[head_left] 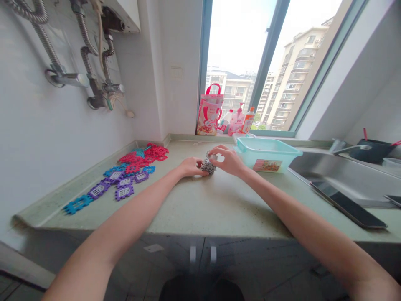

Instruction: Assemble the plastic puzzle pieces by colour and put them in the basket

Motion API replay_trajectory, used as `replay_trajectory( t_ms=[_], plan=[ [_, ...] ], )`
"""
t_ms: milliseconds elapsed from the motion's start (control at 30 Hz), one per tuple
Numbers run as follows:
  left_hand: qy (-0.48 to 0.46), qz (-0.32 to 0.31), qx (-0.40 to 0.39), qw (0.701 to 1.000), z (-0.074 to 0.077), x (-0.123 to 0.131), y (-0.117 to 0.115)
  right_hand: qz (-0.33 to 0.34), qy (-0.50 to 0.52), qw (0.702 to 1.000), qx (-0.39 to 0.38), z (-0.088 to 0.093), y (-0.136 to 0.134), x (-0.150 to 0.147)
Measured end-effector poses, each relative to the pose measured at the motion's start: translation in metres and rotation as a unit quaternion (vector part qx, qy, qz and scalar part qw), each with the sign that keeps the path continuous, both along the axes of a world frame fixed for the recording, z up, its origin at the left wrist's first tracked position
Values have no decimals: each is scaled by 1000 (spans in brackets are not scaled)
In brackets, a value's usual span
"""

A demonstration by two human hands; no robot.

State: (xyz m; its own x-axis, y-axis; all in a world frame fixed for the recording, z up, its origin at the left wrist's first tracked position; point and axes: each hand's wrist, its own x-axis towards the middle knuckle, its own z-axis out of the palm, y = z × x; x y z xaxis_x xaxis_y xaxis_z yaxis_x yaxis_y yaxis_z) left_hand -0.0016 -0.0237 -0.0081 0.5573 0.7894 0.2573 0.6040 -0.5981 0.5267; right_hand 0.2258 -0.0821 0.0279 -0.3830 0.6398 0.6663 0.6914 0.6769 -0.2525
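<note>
The left hand (190, 167) grasps the left side of a small grey toothed cluster (209, 164), while the right hand (228, 160) pinches its upper right, thumb and forefinger curved into a loop. The cluster sits between the two hands, over the middle of the tabletop (194, 213); whether it rests on the surface or is held just above cannot be told.

For handling this well, a steady left grip low on the cluster seems wise, leaving the right fingertips to do the fine work. Gentle, even pressure would likely suit the teeth better than twisting, and bracing against the tabletop should limit wobble.

Farther left lie red pieces (159, 152), purple pieces (124, 192) and blue pieces (77, 205), well clear of the fingers, though the left forearm passes near them. The turquoise tub (266, 149) stands just beyond the right hand, so the right wrist is best moved carefully.
</note>
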Motion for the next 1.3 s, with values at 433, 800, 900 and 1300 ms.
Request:
replay_trajectory(
  t_ms=[433, 800, 900, 1300],
  plan=[
    [3, -9, -3, 1000, 0, 1, 2, -41, -129, 991, -23, 3, -7, -3],
    [5, -13, -1, 1000, 1, 0, 0, -41, -208, 975, -73, 14, 2, -2],
    [16, -8, 10, 1000, 1, 1, 1, -57, -229, 969, -78, 8, 0, -7],
    [28, -25, 17, 999, -3, -1, 9, -32, -194, 979, -61, -9, 16, -8]
  ],
)
